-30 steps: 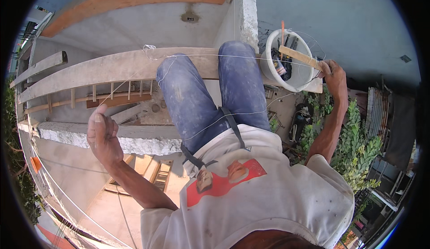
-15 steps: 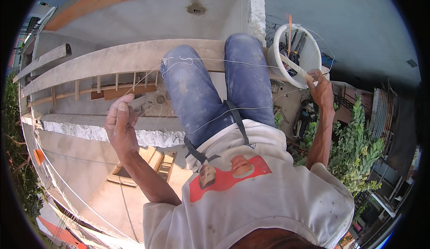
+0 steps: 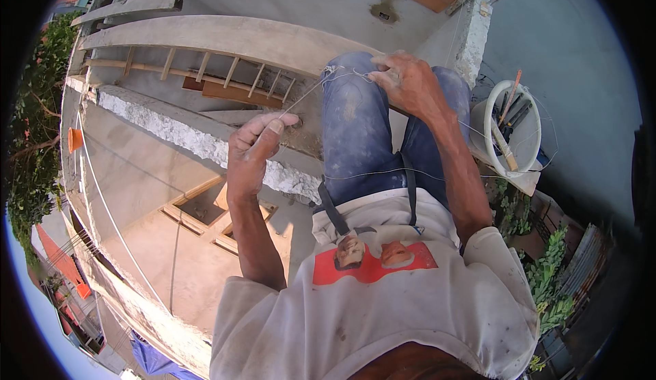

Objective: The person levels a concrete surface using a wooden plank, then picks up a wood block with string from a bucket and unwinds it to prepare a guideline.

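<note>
My left hand is pinched around a thin string, which runs taut from its fingertips to a small tangle of loops over my left knee. At the other side of that tangle is my right hand, its thumb and fingers closed on the string just above my knees. Whether it holds one strand or several is hidden by the fingers. Another length of the string crosses my lap below and trails right to a white bucket. Inside the bucket stand several tools and a flat wooden stick.
I sit astride a long plank high above the ground. A wooden ladder lies beyond it at the left, near a rough concrete ledge. A wooden window frame is below left. Leafy plants grow at lower right.
My right hand has let go of the wooden stick at the bucket and moved left to the string by my knees. My left hand still pinches the string. The whole view has swung left.
</note>
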`<state>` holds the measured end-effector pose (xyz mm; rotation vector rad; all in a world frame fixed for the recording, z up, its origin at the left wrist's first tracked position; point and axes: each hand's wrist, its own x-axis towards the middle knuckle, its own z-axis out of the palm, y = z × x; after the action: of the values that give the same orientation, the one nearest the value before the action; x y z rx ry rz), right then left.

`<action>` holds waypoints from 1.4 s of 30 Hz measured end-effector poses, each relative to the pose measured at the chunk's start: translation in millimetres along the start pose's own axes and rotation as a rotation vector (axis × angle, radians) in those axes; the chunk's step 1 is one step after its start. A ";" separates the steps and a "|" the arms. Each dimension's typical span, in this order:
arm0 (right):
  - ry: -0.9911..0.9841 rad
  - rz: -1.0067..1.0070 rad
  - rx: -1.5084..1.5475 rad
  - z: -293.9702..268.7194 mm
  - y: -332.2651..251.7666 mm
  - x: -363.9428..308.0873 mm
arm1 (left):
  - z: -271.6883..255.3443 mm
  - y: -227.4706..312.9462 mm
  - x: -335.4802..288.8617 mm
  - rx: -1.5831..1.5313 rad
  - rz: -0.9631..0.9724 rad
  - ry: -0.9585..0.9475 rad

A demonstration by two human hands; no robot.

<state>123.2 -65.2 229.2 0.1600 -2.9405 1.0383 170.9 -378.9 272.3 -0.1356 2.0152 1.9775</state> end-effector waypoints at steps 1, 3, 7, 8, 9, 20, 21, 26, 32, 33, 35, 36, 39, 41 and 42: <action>0.017 -0.094 -0.075 27.6 5.8 12.9 | 0.3 -1.6 -1.7 0.006 -0.008 -0.018; -0.064 -0.076 -0.166 58.5 9.9 33.0 | 4.7 -2.5 -7.9 0.077 -0.053 -0.020; -0.072 -0.059 -0.040 57.3 18.1 44.7 | -0.5 -20.9 -19.3 0.168 -0.078 -0.158; -0.065 -0.061 0.018 51.8 16.1 42.9 | -6.2 -21.7 -20.2 0.297 -0.198 -0.224; -0.058 -0.062 0.075 41.3 9.5 38.1 | -11.4 -27.2 -21.2 0.454 -0.197 -0.252; -0.289 -0.105 0.391 -17.6 -42.5 14.6 | 45.5 30.3 31.5 0.902 0.825 0.254; -0.288 -0.111 0.414 -18.0 -43.4 14.4 | 49.4 31.2 36.5 0.907 0.836 0.183; -0.335 -0.028 0.593 -26.1 -35.9 14.1 | 56.9 21.4 55.0 0.587 0.648 0.024; -0.235 0.084 0.754 -50.1 -30.2 4.6 | 54.7 18.2 52.6 0.507 0.674 0.201; -0.176 0.056 0.714 -51.4 -31.2 2.3 | 54.5 18.1 52.6 0.495 0.668 0.215; -0.127 0.014 0.631 -54.1 -36.2 -1.8 | 54.2 19.5 52.0 0.472 0.669 0.230; -0.136 0.000 0.590 -54.9 -41.7 -3.2 | 54.5 21.1 51.1 0.460 0.677 0.229; -0.166 -0.071 0.517 -45.8 -52.2 -1.9 | 57.4 23.4 54.4 0.420 0.782 0.249; -0.172 -0.082 0.552 -37.9 -51.3 -1.9 | 57.5 22.4 56.5 0.402 0.827 0.261; -0.167 -0.063 0.604 -33.5 -49.7 -2.0 | 56.3 19.6 57.2 0.400 0.824 0.264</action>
<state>129.8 -82.4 286.3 0.3564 -2.6237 1.9498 119.9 -313.9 275.0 0.6571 2.9192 1.9568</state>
